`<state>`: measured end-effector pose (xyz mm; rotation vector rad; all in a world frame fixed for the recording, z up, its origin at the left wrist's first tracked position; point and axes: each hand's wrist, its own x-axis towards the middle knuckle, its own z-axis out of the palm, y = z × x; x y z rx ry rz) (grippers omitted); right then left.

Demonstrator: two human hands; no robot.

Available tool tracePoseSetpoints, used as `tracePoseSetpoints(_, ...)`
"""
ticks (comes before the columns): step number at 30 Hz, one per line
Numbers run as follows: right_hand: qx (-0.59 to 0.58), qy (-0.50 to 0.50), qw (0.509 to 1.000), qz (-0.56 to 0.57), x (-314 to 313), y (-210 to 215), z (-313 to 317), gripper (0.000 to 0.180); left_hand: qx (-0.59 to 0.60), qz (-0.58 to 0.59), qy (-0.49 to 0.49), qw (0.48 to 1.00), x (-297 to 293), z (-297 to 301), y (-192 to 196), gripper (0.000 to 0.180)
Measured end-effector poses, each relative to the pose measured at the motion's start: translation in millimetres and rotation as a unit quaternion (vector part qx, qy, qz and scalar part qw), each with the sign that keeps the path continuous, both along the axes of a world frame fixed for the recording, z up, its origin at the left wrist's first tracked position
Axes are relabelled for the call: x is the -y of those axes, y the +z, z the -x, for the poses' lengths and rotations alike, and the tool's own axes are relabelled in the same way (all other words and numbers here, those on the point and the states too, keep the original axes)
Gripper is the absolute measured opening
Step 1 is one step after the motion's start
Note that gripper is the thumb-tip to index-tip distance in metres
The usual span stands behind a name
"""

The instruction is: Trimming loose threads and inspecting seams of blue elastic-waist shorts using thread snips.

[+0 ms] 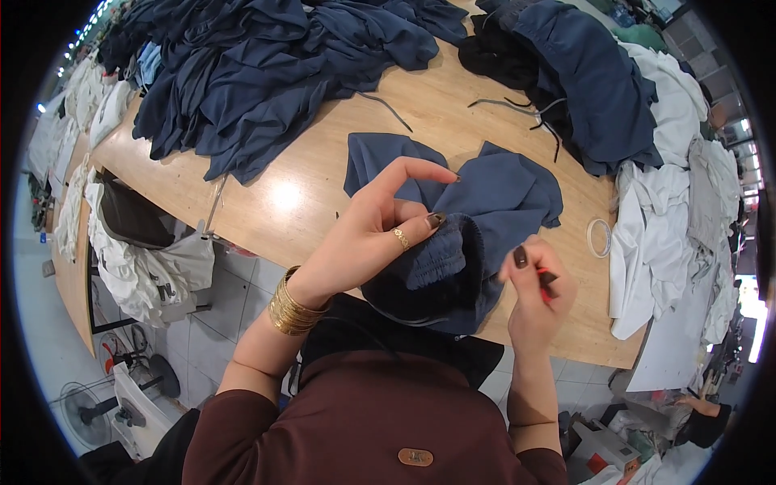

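A pair of navy shorts (505, 190) lies on the table, its two legs spread away from me and its gathered elastic waistband (436, 263) nearest my body. With thumb and curled fingers, my left hand (368, 230) pinches the waistband's upper edge, the index finger stretched out above the cloth. Beside the waistband's right edge, my right hand (540, 295) is closed round a small red and black tool (548, 284). Most of that tool is hidden in the palm, so its kind does not show. Whether its tip touches the cloth I cannot tell.
A large heap of navy garments (267, 81) covers the table's far left. More navy garments (594, 81), with loose cords, lie far right. White cloth (647, 242) hangs along the right edge, near a roll of tape (599, 238). A fan (89, 412) stands lower left.
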<state>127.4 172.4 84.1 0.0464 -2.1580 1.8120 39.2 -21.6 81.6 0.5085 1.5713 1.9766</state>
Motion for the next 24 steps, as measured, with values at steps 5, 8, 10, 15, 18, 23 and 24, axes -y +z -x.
tracePoseSetpoints(5,-0.006,-0.068,0.976,-0.204,12,13,6,0.027,-0.009,0.028,-0.008,1.000,3,0,7,0.048)
tracePoseSetpoints(8,0.014,-0.032,0.994,-0.104,12,6,3,0.029,0.014,0.003,-0.009,1.000,3,-2,7,0.057)
tracePoseSetpoints(10,0.005,-0.025,0.988,-0.153,8,4,1,0.029,0.028,-0.023,-0.013,0.999,4,-2,8,0.064)
tracePoseSetpoints(15,0.004,-0.038,0.977,-0.209,3,5,-5,0.020,0.033,-0.025,-0.030,0.999,5,-3,9,0.070)
tracePoseSetpoints(18,-0.016,-0.023,0.972,-0.233,1,9,-6,0.017,0.031,-0.023,-0.032,0.999,6,-3,10,0.070)
tracePoseSetpoints(23,-0.021,0.002,0.959,-0.282,0,17,-3,0.018,0.041,-0.028,-0.028,0.998,4,-4,14,0.071)
tracePoseSetpoints(24,-0.027,0.005,0.954,-0.300,0,17,-2,0.019,0.040,-0.021,-0.024,0.999,2,-3,15,0.072)
